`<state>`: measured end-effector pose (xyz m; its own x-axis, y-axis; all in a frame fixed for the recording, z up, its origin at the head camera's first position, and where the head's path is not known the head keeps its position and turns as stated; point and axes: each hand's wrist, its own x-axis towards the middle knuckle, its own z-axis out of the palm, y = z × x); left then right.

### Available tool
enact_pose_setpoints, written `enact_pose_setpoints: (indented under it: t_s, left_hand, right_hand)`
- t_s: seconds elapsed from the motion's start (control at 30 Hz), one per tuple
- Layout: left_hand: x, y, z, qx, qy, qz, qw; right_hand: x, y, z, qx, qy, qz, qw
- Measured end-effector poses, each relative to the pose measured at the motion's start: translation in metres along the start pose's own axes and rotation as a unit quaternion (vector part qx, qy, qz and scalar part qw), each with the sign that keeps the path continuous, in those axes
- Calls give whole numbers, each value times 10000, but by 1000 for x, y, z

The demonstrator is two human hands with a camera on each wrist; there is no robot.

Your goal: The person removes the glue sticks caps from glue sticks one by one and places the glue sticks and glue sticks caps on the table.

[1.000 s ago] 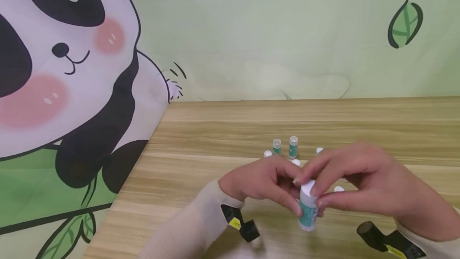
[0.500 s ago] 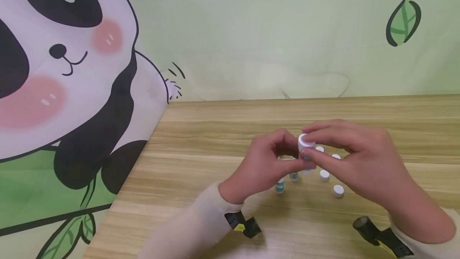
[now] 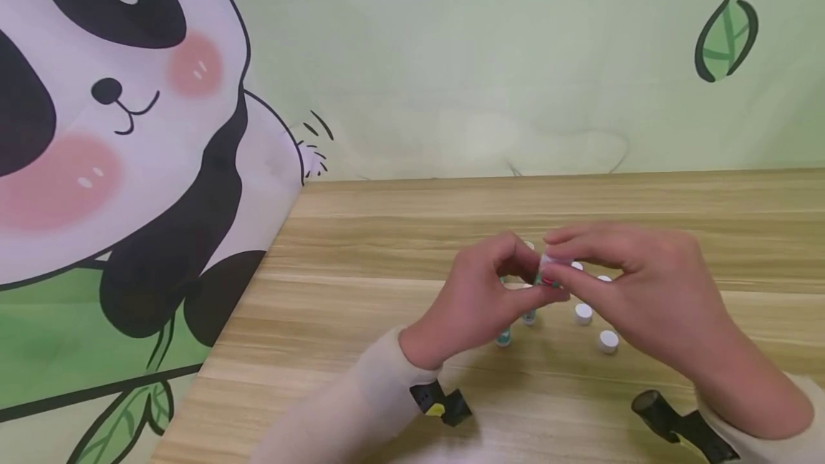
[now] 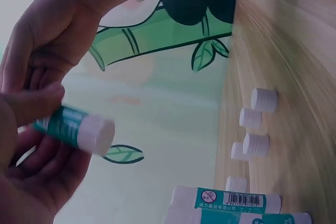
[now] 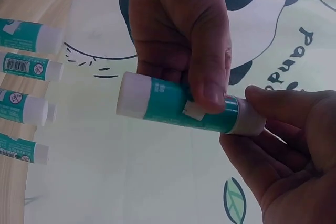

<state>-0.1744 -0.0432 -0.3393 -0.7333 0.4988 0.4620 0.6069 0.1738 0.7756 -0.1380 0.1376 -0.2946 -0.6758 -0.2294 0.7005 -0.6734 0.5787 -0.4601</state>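
A glue stick (image 5: 173, 103) with a green label and white ends is held up by both hands. My left hand (image 3: 477, 299) grips its body, thumb along the label in the right wrist view. At its upper white end (image 5: 249, 119), my right hand (image 3: 644, 285) pinches with thumb and fingers. The left wrist view shows its lower white end (image 4: 97, 135) slightly blurred. Below the hands, several more glue sticks (image 3: 504, 335) stand upright on the table, partly hidden by the left hand. Small white caps (image 3: 608, 341) lie to their right.
The wooden table (image 3: 361, 256) reaches back to a light green backdrop (image 3: 451, 77) with a panda drawing (image 3: 129, 113) on the left. A black wrist camera is strapped to each cream sleeve (image 3: 348, 392).
Both hands have raised the glue stick away from me, uncovering several white caps. Over the last half second the hands stay nearly in place, and the stick's white top shows less.
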Motion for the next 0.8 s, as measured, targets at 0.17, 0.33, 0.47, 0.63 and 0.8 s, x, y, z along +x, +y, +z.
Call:
enact_pose_setpoints:
  t_s: [0.17, 0.33, 0.47, 0.63, 0.8]
  left_hand:
    - [2, -1, -7, -1210, -847, -258, 9887]
    - [2, -3, -13, -2166, -1744, -251, 9602]
    - [-1, -3, -15, -2557, -2585, -174, 9314]
    - [-2, -3, -16, -2891, -3772, -122, 8798]
    - [-2, 0, -14, -3350, -4522, -247, 8263]
  right_hand:
    - [0, 7, -8, 936, -379, -310, 9944]
    - [1, 18, -13, 2318, -849, -1269, 9607]
    - [4, 21, -10, 3855, -1428, -1946, 8906]
    - [6, 16, 0, 5078, -1961, -2541, 7994]
    - [4, 12, 6, 5343, -2124, -2851, 7669]
